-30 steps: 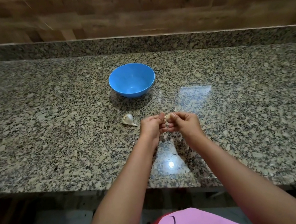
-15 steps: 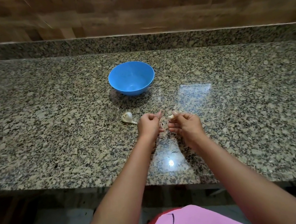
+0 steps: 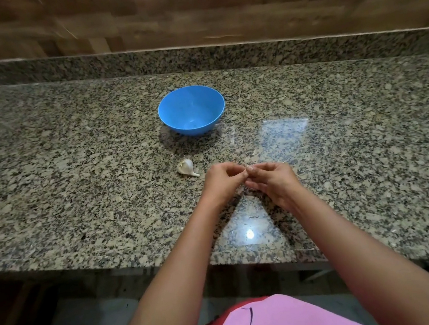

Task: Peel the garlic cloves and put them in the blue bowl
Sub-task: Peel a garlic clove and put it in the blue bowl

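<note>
A blue bowl (image 3: pixel 191 109) stands on the granite counter (image 3: pixel 68 171), and it looks empty. A piece of white garlic bulb (image 3: pixel 186 167) lies on the counter just in front of the bowl. My left hand (image 3: pixel 223 182) and my right hand (image 3: pixel 273 179) meet fingertip to fingertip a little right of the bulb. Both pinch a small garlic clove (image 3: pixel 248 169) between them; the fingers hide almost all of it.
A granite backsplash (image 3: pixel 190 53) and a wooden wall (image 3: pixel 184 12) run behind the counter. The counter's front edge (image 3: pixel 139 261) lies below my forearms, and a bright light reflection (image 3: pixel 250 234) shines near it.
The hands parted slightly half a second ago and have now come back together on the clove. The bowl and the bulb stay where they were.
</note>
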A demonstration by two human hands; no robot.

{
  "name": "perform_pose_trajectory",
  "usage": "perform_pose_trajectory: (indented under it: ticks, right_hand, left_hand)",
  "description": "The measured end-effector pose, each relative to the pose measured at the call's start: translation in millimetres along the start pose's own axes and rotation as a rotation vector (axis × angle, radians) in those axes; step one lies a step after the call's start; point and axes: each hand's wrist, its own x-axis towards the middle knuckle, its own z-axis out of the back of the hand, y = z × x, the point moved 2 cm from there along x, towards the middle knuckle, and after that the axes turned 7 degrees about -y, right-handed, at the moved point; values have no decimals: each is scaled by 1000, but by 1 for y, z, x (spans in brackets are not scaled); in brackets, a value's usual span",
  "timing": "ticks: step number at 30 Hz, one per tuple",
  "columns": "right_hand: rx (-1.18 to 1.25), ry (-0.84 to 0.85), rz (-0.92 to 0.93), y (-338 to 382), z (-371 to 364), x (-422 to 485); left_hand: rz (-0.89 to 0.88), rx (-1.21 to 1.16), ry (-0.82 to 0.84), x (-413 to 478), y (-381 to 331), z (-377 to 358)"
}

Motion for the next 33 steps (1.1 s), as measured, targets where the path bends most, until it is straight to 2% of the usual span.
perform_pose_trajectory:
  ticks: [7, 15, 22, 26, 30, 33]
  right_hand:
    - [54, 77, -10, -1, 3, 1]
    - [-80, 108, 45, 3, 4, 2]
    - [-90, 105, 71, 3, 3, 2]
    - [-93, 100, 100, 2, 3, 2]
    - [-172, 19, 150, 0, 2, 4]
    - [-171, 42, 149, 1, -1, 2]
  left_hand:
    - [182, -317, 101, 2, 2, 6]
    - [201, -357, 154, 3, 2, 9]
    - [125, -288, 90, 1, 1, 6]
    - [118, -311, 21, 1, 1, 4]
    - [120, -331, -30, 3, 3, 1]
    - [116, -328, -77, 3, 5, -4]
